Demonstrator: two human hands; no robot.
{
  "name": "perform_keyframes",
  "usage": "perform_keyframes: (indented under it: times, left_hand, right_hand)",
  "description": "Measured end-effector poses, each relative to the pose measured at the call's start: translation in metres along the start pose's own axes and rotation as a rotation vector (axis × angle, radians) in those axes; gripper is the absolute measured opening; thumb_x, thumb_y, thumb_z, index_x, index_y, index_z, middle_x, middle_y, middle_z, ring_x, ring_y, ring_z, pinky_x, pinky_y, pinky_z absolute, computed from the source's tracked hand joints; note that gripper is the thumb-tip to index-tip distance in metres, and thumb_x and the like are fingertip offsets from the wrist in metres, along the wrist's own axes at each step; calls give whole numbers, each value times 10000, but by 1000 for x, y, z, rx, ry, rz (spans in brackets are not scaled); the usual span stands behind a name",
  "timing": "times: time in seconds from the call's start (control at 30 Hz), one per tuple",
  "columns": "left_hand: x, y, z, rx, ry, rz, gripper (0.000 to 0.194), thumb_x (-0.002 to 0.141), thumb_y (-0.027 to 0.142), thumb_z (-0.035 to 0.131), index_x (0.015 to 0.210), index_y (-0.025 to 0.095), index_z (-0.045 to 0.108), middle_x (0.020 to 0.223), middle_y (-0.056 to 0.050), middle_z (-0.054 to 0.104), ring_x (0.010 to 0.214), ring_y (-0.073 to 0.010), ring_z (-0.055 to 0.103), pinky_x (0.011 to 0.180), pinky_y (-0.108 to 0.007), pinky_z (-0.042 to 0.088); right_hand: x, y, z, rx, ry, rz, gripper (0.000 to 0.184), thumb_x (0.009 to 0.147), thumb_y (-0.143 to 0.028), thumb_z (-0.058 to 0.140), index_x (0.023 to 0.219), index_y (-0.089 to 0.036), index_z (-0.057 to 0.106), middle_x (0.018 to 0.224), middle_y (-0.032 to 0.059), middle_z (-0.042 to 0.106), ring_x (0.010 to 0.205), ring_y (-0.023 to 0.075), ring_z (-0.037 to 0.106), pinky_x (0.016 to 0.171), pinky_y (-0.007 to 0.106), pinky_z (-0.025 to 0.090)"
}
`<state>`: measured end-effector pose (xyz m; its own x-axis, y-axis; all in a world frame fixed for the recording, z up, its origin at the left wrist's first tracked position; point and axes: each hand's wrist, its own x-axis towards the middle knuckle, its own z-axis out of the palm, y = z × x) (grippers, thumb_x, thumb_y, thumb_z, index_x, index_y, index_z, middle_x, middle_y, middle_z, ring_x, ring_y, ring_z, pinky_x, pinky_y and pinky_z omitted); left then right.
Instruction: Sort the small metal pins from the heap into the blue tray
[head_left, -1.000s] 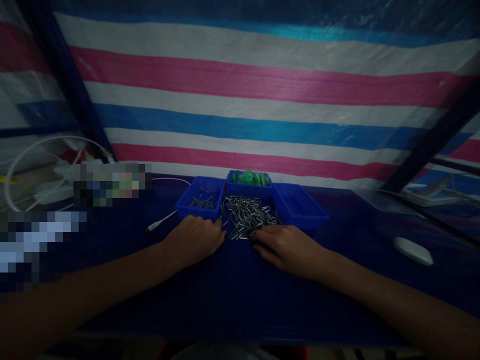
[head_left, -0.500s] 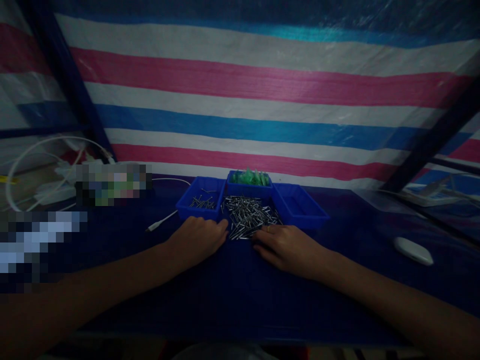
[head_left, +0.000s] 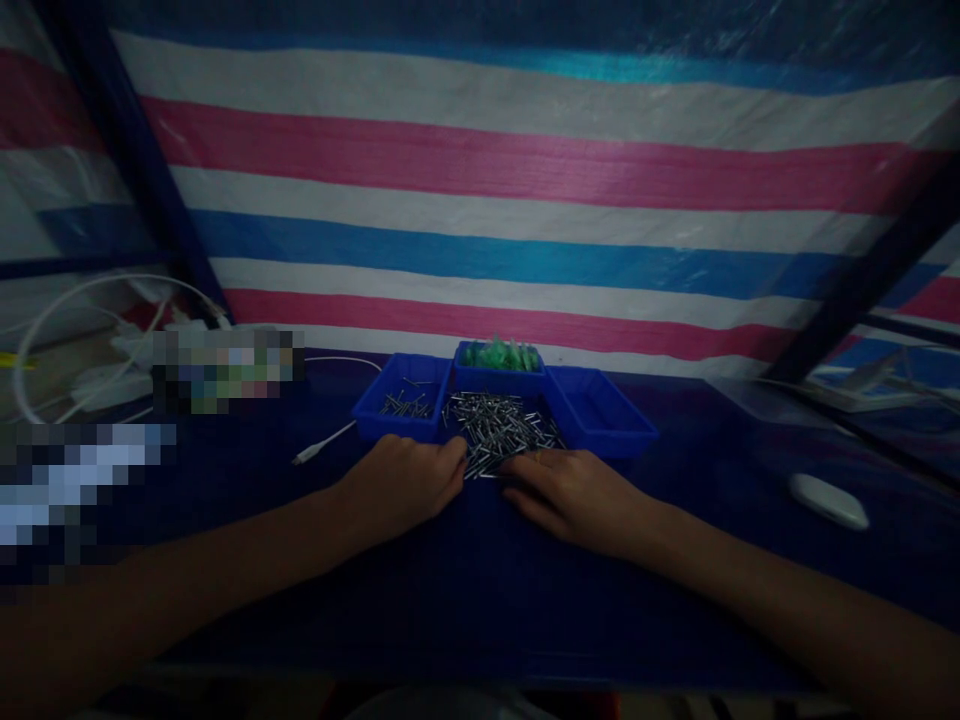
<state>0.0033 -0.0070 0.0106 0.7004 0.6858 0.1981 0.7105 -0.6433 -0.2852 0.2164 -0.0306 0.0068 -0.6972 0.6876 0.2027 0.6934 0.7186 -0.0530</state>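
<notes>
A pile of thin, shiny metal nails or screws (head_left: 499, 425) lies on the dark blue table between blue trays. At its near left edge is my left hand (head_left: 412, 475), fingers curled closed with the thumb against them; whatever is between the fingertips is hidden. My right hand (head_left: 577, 490) rests at the pile's near right edge. Its fingers reach into the metal pieces, with the thumb apart below. A left blue tray (head_left: 365, 412) holds some of the same pieces. The right blue tray (head_left: 637, 430) shows a bare floor.
Behind the pile stands a blue tray (head_left: 499, 380) with green items in it. A white cable plug (head_left: 319, 448) lies to the left, and a white rounded device (head_left: 829, 500) to the right. A striped sheet (head_left: 525, 180) hangs at the back between dark posts.
My left hand has moved slightly right, along the pile's near edge. The right fingertips have shifted a little left, and the gap to the thumb looks wider.
</notes>
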Motion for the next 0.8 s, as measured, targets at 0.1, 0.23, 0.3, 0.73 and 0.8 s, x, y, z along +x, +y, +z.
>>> perform_keyframes:
  times: [0.1,0.23,0.3,0.73,0.8]
  left_hand:
    - [-1,2,2,-51,68,139,173,901,259,371,844,161,503,586,-22,612,502,-196,605,420,-242,379]
    - [-1,3,11,-85,131,273,142,899,234,381,824,159,475,611,-7,605,524,-158,596,437,-221,379]
    - [-1,2,13,-99,155,308,134,896,234,387,820,161,469,609,2,596,521,-149,584,432,-218,370]
    - [-2,3,8,-304,183,298,133,881,270,429,816,167,481,697,17,576,617,-125,568,494,-220,366]
    - [-2,3,9,-369,183,288,116,876,243,431,809,168,489,699,20,569,614,-113,557,507,-214,367]
  right_hand:
    - [0,-1,-1,32,34,-10,248,903,-289,416,1093,-145,482,868,66,613,751,161,584,652,268,420]
    - [1,-2,-1,33,10,-67,215,913,-280,396,1026,-146,520,830,58,611,730,152,575,646,260,417]
    - [1,-2,-1,15,10,-93,207,912,-257,381,966,-138,541,785,53,601,688,142,559,619,254,405]
    - [0,-3,0,0,30,-80,206,902,-249,354,846,-139,519,687,25,543,580,115,479,544,242,337]
    - [1,-3,0,24,23,-73,197,902,-244,358,856,-138,517,696,26,546,588,114,484,549,237,341]
